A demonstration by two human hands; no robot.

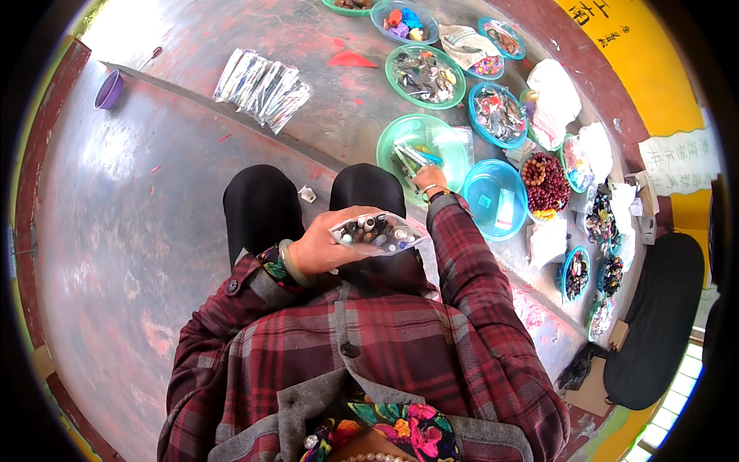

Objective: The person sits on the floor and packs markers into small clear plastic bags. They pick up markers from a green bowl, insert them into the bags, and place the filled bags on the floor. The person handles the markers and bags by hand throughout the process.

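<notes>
My left hand is closed round a clear plastic bag. The bag's wide mouth faces up over my lap, and the ends of several pens show inside. My right hand reaches out over a pale green basin. Its fingers are curled on some pens in the basin, white, teal and dark ones. Part of these pens is hidden by the hand. A flat clear bag lies over the basin's right side.
Beside the green basin stands a blue basin with a small packet in it. More basins of trinkets, such as red beads, crowd the right side. Bagged pens lie on the floor at far left, past a purple tub.
</notes>
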